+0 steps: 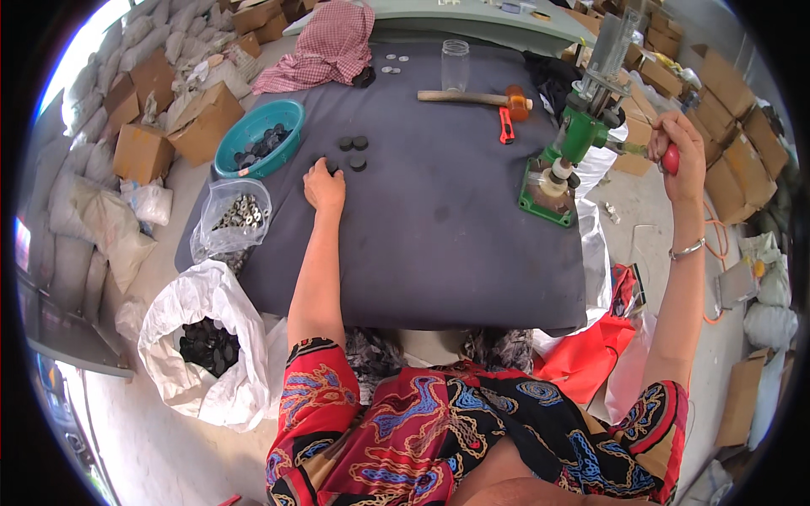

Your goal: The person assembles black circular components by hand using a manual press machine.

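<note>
My left hand [324, 186] reaches over the dark-covered table, with a black disc pinched at its fingertips and partly hidden by them. Right beside it lie several more thick black discs [359, 142], close together. On the right, my right hand [682, 152] is raised and wrapped round the red knob [671, 159] on the lever of a green hand press [576, 126]. A pale round part [560, 169] shows under the press's ram, above its base plate.
Left of the discs stand a teal basin [221, 158] of dark discs, a clear bag [241, 212] of metal rings and a white sack [160, 316] of black pieces. A mallet [472, 99], a red box cutter [506, 126], a glass jar [456, 63] and a checkered cloth [325, 42] lie farther back.
</note>
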Motion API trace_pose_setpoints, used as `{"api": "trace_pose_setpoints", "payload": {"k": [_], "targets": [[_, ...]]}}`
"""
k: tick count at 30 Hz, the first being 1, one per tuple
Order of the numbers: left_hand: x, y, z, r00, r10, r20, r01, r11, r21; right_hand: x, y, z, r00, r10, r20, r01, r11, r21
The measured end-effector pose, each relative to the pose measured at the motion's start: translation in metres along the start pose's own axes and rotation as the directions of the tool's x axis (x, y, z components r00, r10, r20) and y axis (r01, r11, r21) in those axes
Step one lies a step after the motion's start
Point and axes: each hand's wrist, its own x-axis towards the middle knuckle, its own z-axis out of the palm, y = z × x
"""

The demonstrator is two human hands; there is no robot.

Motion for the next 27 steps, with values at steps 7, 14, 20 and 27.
{"api": "trace_pose_setpoints", "payload": {"k": [7,14,20,27], "targets": [[0.009,0.008,0.004,0.999,-0.037,0.003,0.036,0.993,0.115,0.0,-0.006,0.005,0.997,0.028,-0.069,-0.029,0.999,-0.014],[-0.061,0.163,-0.02,0.91,0.396,0.12,-0.243,0.747,-0.619,0.007,-0.004,-0.001,1.0,0.005,-0.008,-0.004,0.999,0.036],[-0.118,0.276,0.027,0.742,0.639,0.204,-0.248,0.543,-0.802,0.006,-0.003,0.003,1.0,-0.015,-0.013,0.016,0.999,0.034],[-0.136,0.312,0.053,0.718,0.661,0.218,-0.314,0.587,-0.747,0.003,-0.006,0.004,0.999,-0.037,0.0,0.037,0.999,0.019]]}}
